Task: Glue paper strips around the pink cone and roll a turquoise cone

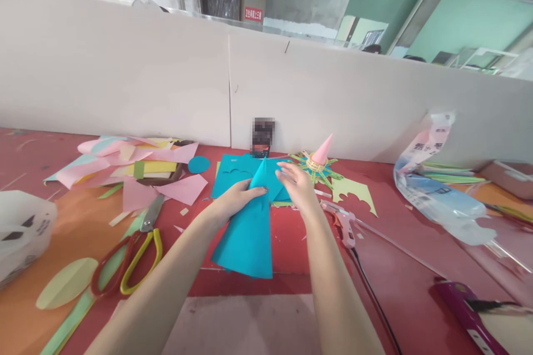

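A blue paper cone [250,233] points away from me, its narrow tip at the far end and its wide edge toward me. My left hand [239,198] is closed on the cone near its upper part, with the thumb across the top. To the right of the tip, my right hand [295,180] is raised with its fingers apart and nothing in it. Blue paper sheets [227,175] lie behind the cone. A pink cone [322,151] stands on a woven piece with green strips [333,173], behind my right hand.
Scissors [147,224] and pink paper scraps [185,189] lie at the left. To the right are a glue gun [345,224] with its cord, a plastic bag [445,202] and a purple power strip [464,305]. A white partition [166,77] stands behind the red table [387,244].
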Demonstrator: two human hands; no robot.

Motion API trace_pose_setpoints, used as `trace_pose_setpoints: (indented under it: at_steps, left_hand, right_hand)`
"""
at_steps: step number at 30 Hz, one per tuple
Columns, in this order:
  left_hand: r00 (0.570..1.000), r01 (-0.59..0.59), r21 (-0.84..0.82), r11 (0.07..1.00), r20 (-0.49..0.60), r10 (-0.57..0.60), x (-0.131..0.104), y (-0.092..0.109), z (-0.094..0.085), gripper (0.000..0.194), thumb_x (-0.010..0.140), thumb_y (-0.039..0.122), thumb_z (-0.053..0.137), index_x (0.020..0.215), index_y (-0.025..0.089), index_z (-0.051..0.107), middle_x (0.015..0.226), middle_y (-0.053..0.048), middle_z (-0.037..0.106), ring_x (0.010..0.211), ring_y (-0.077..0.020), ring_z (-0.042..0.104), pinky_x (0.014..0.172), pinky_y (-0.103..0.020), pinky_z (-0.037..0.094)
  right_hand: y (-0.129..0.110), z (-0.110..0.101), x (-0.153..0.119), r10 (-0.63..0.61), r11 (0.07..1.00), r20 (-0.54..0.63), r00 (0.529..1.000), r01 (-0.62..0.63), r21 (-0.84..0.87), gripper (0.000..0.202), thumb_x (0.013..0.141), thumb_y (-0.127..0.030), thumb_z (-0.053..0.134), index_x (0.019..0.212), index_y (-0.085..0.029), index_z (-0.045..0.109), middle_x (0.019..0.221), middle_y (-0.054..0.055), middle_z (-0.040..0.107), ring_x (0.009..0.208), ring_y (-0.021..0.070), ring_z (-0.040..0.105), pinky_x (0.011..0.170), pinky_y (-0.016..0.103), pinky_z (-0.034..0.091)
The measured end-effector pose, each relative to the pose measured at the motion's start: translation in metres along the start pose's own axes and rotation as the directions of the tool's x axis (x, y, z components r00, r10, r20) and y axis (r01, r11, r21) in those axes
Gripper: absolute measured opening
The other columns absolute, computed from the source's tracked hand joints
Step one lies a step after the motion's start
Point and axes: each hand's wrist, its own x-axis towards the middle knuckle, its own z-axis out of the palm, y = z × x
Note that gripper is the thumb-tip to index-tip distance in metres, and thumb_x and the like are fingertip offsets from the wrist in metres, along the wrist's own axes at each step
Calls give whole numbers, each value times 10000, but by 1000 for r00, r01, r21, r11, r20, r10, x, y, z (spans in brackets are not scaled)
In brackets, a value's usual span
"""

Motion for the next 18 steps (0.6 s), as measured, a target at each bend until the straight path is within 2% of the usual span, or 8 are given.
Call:
trace_pose_setpoints:
  at_steps: [2,4,7,10,13,15,18]
  left_hand:
    - [999,9,31,999,44,-10,0,-1,3,452,656,415,665,1026,167,591,870,-70,681,737,-214,632,685,-343,505]
    - [997,10,67,998,81,-16,0,-3,6,431,663,406,655,1016,166,593,841,-63,679,742,-221,631,688,-346,500]
    - [993,-11,141,990,121,-6,2,-7,9,377,681,398,629,984,175,601,822,-53,672,751,-228,627,671,-343,494]
    - [989,-31,188,982,149,2,3,-12,9,344,697,397,605,965,181,604,841,-46,668,751,-228,624,655,-332,487]
    - [990,-56,220,974,141,25,3,-13,9,350,698,407,605,971,189,608,841,-31,668,775,-229,616,656,-310,478]
    - [988,-77,226,971,146,45,0,-10,9,336,696,401,615,949,180,620,835,-30,671,793,-225,610,673,-297,472]
    - [970,-104,112,988,230,76,-4,-6,12,318,736,418,584,897,148,632,832,-60,675,793,-210,611,718,-302,475]
  right_hand:
    - [-9,7,-3,88,989,59,994,-94,113,276,709,-446,608,848,-216,672,948,55,660,921,196,601,794,333,468]
    - [-17,12,-6,133,976,98,986,-148,163,318,715,-486,591,824,-202,682,850,54,680,812,190,619,682,302,485]
    - [-24,16,-10,95,991,101,990,-104,86,283,702,-466,613,742,-198,693,729,36,684,676,162,596,536,240,436]
    - [-28,16,-13,55,998,105,993,-55,0,263,717,-436,604,689,-191,696,703,26,686,569,119,541,457,208,373]
    - [-32,13,-16,112,994,176,978,-109,-27,291,731,-450,580,783,-192,703,720,27,687,425,61,410,355,189,274]
    - [-35,11,-17,163,985,231,959,-171,14,330,726,-472,576,857,-193,695,722,29,682,374,40,327,315,185,235]
    - [-36,11,-17,180,977,248,952,-201,65,354,710,-485,591,871,-185,691,667,25,663,373,44,341,318,189,289]
